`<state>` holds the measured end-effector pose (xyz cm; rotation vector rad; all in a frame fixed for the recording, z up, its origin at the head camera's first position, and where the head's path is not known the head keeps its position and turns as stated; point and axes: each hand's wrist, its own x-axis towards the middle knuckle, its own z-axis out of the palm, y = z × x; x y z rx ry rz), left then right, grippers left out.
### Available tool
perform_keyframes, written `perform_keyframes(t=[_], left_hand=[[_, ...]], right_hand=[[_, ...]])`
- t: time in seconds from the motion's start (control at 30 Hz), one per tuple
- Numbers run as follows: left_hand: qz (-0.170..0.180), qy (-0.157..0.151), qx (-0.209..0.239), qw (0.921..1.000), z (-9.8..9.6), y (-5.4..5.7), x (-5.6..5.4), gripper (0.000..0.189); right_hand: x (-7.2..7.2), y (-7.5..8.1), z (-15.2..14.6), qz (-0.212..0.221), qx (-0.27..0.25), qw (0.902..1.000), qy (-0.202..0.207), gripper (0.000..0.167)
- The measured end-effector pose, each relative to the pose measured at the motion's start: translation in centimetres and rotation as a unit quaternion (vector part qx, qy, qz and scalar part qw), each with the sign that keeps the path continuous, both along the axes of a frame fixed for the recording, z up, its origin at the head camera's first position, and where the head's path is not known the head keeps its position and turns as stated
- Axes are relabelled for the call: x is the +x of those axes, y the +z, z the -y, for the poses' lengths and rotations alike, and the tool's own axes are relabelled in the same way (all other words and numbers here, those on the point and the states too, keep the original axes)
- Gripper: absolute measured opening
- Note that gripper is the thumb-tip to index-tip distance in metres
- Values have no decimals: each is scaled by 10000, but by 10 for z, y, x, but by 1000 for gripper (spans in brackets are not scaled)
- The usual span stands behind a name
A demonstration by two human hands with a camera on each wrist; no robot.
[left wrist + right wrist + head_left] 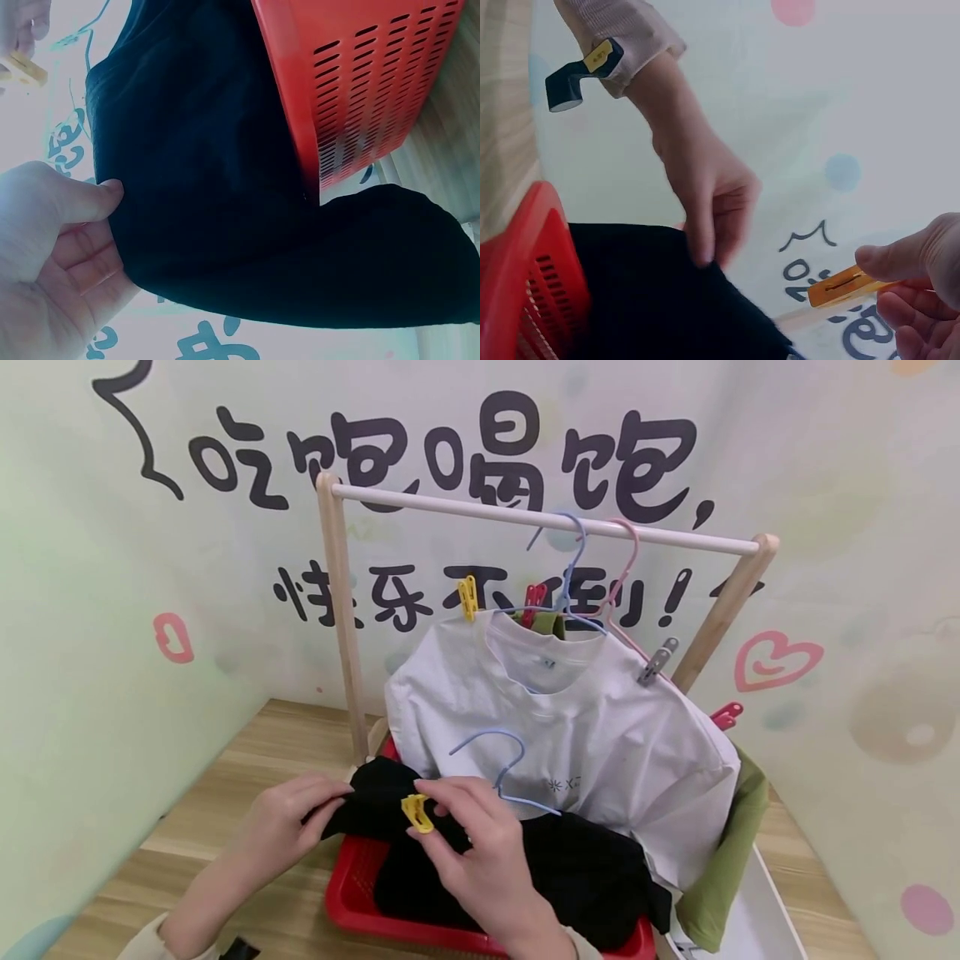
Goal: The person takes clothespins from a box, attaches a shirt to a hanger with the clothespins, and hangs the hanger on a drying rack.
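Between thumb and fingers, my left hand (281, 822) pinches the edge of a black garment (202, 150), probably a shirt. My right hand (483, 852) holds a yellow clothespin (417, 813) by thumb and fingertips, just right of the pinched edge; in the right wrist view the clothespin (846, 286) is apart from the cloth. A blue hanger (510, 768) sticks up from the black garment, its lower part hidden in the cloth. The garment lies over a red basket (352, 885). Behind it, a white T-shirt (480, 685) hangs on another blue hanger (576, 560).
A wooden rack with a white rod (450, 508) stands behind the basket. A pink hanger (628, 560) and green garment (723, 860) are at the right. Yellow (468, 599), red (534, 603) and grey (660, 660) clips sit on the hung clothes. A white box (768, 906) stands lower right.
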<state>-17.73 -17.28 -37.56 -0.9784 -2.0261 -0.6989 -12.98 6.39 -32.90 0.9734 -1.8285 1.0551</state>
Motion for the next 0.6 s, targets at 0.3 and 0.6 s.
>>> perform_keyframes(t=[0.3,0.6], left_hand=[[-4,12,-81,10000,2,2,6,45],[-353,-240,-63,9991,4,0,4,43]], right_hand=[[-9,-11,21,213,203,9983,-512,30],[-13,-11,28,198,521,9953,-788,26]])
